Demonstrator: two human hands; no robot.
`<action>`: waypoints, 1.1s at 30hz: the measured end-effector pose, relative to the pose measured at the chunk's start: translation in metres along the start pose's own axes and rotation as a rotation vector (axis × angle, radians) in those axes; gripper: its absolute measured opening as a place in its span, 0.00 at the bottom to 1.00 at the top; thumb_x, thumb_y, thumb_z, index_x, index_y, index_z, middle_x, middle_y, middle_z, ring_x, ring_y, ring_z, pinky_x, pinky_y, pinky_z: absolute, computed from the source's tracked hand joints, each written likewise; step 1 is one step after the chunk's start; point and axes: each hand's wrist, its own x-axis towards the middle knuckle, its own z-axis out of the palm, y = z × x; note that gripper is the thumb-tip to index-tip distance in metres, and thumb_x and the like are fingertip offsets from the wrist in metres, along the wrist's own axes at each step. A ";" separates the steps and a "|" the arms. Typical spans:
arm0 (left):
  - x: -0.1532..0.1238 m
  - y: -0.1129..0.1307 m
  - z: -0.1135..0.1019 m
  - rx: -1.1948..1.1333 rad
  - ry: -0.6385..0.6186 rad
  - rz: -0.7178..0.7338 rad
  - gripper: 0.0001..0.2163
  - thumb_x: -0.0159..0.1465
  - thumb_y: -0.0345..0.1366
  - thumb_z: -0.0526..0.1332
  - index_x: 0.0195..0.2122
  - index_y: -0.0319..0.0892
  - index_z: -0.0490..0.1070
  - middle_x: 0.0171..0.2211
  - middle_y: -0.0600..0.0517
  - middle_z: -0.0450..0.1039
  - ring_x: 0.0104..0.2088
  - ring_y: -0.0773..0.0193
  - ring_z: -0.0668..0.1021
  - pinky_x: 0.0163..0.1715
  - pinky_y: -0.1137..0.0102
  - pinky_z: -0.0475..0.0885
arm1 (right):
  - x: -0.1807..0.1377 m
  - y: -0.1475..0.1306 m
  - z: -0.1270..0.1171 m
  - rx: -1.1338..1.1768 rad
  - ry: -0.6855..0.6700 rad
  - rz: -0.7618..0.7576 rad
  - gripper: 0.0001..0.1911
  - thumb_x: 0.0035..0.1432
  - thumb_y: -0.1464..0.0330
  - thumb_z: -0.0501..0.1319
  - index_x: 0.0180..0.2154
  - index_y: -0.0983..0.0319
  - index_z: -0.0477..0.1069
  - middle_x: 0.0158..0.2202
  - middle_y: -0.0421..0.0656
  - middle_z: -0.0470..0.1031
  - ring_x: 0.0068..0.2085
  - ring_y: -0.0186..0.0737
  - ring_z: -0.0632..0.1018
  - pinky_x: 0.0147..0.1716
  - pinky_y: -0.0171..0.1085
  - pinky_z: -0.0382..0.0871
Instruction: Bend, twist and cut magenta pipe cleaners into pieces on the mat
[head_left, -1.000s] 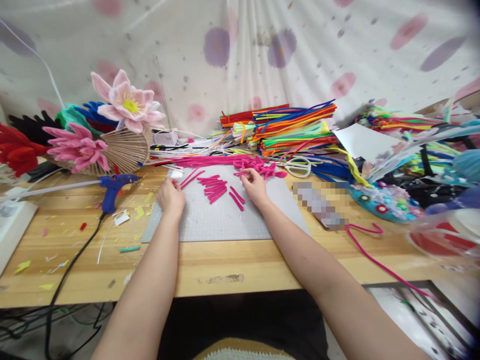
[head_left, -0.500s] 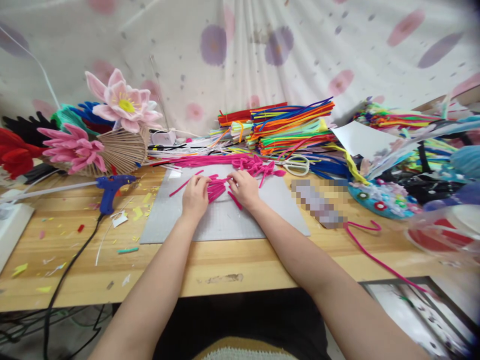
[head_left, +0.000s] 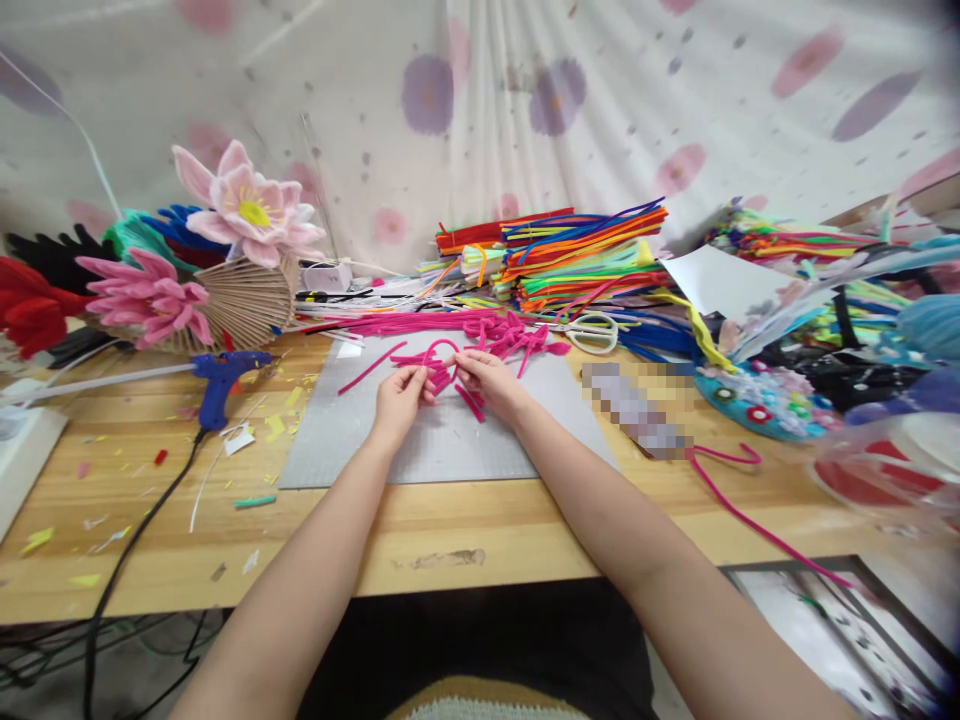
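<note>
Between my hands a magenta pipe cleaner [head_left: 441,345] is bent into an arch. My left hand [head_left: 403,398] pinches one end of it, and my right hand [head_left: 489,380] pinches the other. Beneath and around my fingers lie several short cut magenta pipe cleaners [head_left: 470,402] on the grey cutting board [head_left: 442,455]; part of that pile is hidden by the hands. One separate short piece [head_left: 372,368] rests left of my left hand. Just behind my right hand are curled and twisted magenta pieces [head_left: 517,330].
White-handled scissors [head_left: 592,332] lie behind the board. A blue glue gun [head_left: 222,385] with a black cord stands to the left. Bundles of coloured pipe cleaners [head_left: 585,250] are stacked at the back. Fuzzy flowers [head_left: 251,205] and a fan [head_left: 251,300] occupy the back left.
The pipe cleaner between my hands has been curved up into an arch. My left hand has shifted slightly toward me and right; my right hand is slightly lower.
</note>
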 end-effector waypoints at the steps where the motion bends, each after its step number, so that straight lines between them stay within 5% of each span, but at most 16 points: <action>1: -0.002 0.001 0.003 -0.055 -0.012 -0.057 0.11 0.55 0.41 0.61 0.31 0.37 0.70 0.21 0.55 0.70 0.18 0.70 0.72 0.23 0.72 0.71 | -0.001 0.001 0.001 0.028 -0.030 0.015 0.16 0.46 0.58 0.61 0.30 0.64 0.69 0.16 0.32 0.58 0.16 0.24 0.53 0.18 0.31 0.40; 8: -0.007 0.007 0.008 -0.106 -0.057 -0.239 0.08 0.57 0.36 0.61 0.33 0.36 0.70 0.25 0.50 0.75 0.25 0.65 0.78 0.26 0.72 0.74 | -0.002 0.006 0.009 0.003 -0.040 0.018 0.16 0.46 0.59 0.62 0.27 0.61 0.57 0.16 0.32 0.66 0.16 0.24 0.58 0.17 0.28 0.44; 24: -0.015 0.016 0.004 -0.071 -0.213 -0.340 0.07 0.47 0.29 0.68 0.27 0.33 0.73 0.28 0.45 0.77 0.29 0.63 0.79 0.27 0.71 0.73 | -0.003 0.008 0.012 -0.193 0.000 -0.078 0.16 0.41 0.60 0.65 0.21 0.64 0.61 0.20 0.34 0.63 0.23 0.26 0.62 0.25 0.30 0.55; 33: -0.016 0.018 0.001 -0.160 -0.364 -0.464 0.04 0.51 0.29 0.66 0.26 0.33 0.73 0.24 0.49 0.75 0.21 0.73 0.75 0.25 0.78 0.72 | -0.008 0.003 0.003 0.135 -0.195 0.143 0.15 0.45 0.58 0.64 0.29 0.63 0.66 0.19 0.33 0.61 0.19 0.25 0.59 0.18 0.28 0.51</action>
